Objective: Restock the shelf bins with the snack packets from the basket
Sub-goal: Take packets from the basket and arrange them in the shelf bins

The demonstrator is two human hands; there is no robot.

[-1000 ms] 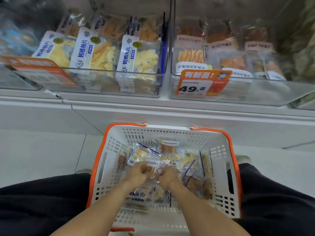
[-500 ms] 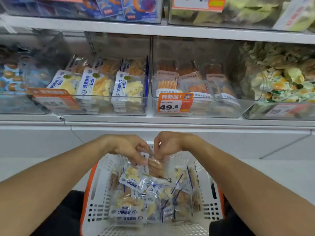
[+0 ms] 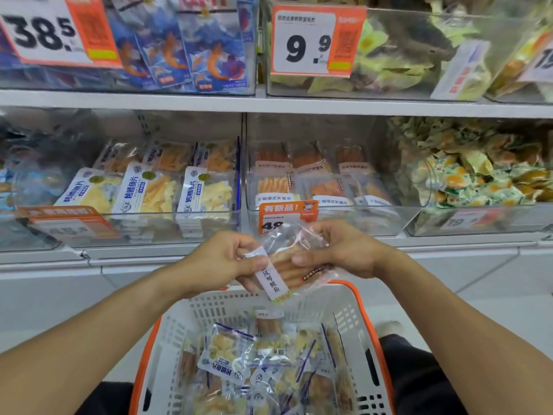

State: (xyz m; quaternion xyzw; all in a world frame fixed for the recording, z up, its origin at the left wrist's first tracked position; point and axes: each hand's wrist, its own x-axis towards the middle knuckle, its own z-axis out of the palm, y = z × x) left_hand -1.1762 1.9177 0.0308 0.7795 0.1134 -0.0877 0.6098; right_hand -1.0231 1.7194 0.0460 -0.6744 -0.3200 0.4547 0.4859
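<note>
White shelf [image 3: 299, 247] across the middle of the frame carries clear bins [image 3: 326, 217] side by side, filled with snack packets [image 3: 206, 196]; another shelf [image 3: 269, 104] runs above.

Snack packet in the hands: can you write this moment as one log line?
step: restocking | left hand: grips packet | right hand: grips packet | packet: above basket, facing bins | not yet shelved

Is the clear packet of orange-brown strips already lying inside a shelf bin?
No: both the left hand and right hand hold the clear packet of orange-brown strips above the white plastic basket.
</note>
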